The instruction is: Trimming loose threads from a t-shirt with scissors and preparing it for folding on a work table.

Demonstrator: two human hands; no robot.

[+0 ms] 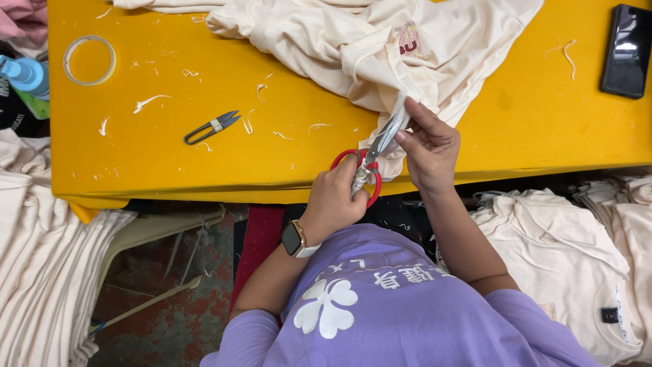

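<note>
Right at the bottom edge, a purple shirt (380, 306) fills the view, its lower part cut off by the frame. Just above it, the left hand (334, 197), with a watch (293, 239) on the wrist, is closed through the red handles of a pair of scissors (370, 160); the fingers hide most of the handle loops. The grey blades point up and to the right, and whether they are open or shut is hard to make out where they meet the cloth. The right hand (429, 146) pinches a fold of the cream garment (380, 47) against the blades, fingers together on the fabric. That garment lies bunched on the yellow table (170, 156), hanging over the near edge at the scissors; it carries a small pink and red patch, and its top runs out of frame. Pale thread scraps dot the tabletop. Left of the hands rest small grey thread snips (212, 126), untouched. Farther off sit a tape ring (89, 60) at the left and a dark phone (626, 51) at the right corner. Stacks of folded cream cloth (41, 258) flank the person, only partly visible.
</note>
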